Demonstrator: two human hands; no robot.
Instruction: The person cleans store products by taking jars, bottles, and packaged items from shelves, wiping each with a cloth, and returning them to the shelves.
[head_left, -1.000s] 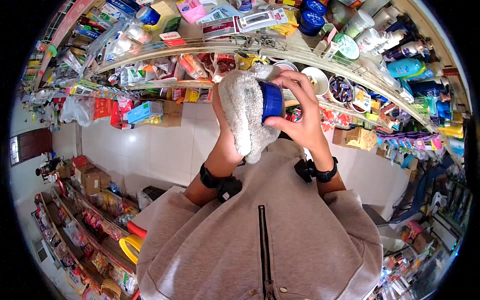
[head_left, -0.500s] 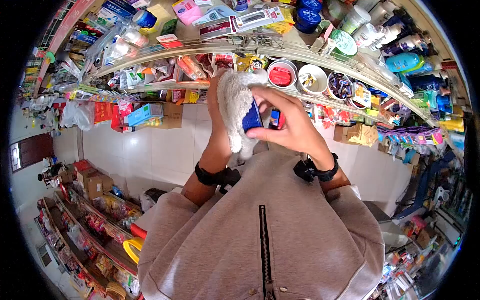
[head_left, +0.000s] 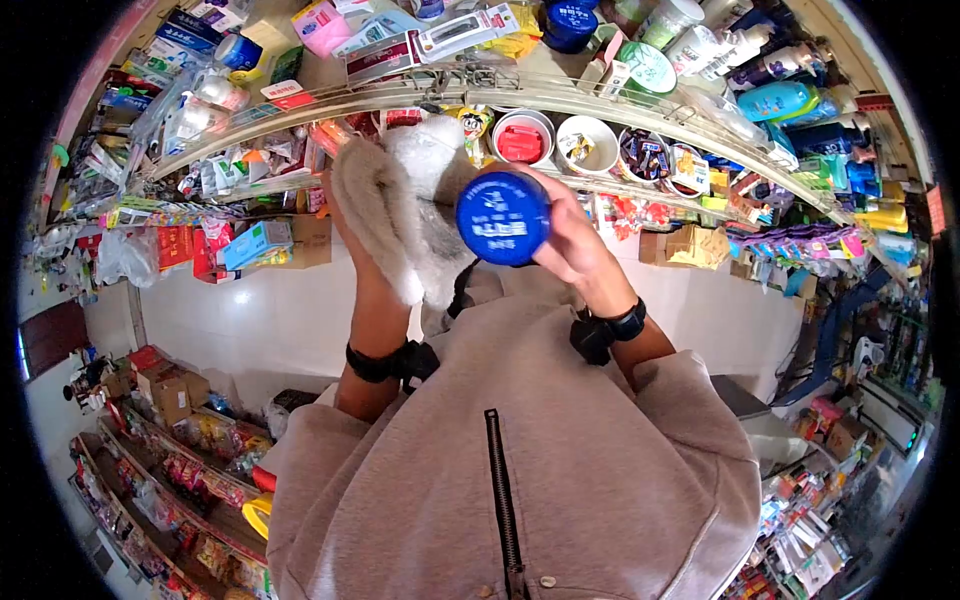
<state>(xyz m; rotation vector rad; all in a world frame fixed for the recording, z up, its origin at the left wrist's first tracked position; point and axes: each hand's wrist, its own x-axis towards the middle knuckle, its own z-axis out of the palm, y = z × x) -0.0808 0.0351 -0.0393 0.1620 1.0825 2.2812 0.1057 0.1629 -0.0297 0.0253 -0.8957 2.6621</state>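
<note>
A round blue jar point(head_left: 503, 218) with white print on its lid faces the camera. My right hand point(head_left: 577, 235) grips it by its right side. A grey-white fluffy cloth point(head_left: 425, 165) hangs just left of the jar, draped over my left hand point(head_left: 345, 190). Most of the fingers of that hand are hidden behind the cloth, which it holds up. Both wrists carry black bands.
Ahead, a shelf edge point(head_left: 400, 95) curves across the view, with boxes, bottles and another blue jar point(head_left: 570, 25) above it. White tubs point(head_left: 587, 145) of small packets stand below. Stocked shelves point(head_left: 170, 480) are at lower left.
The blue jar has come out from against the cloth, its lid now facing up. Cloth and left hand have shifted left, apart from the jar. The whole view has moved slightly.
</note>
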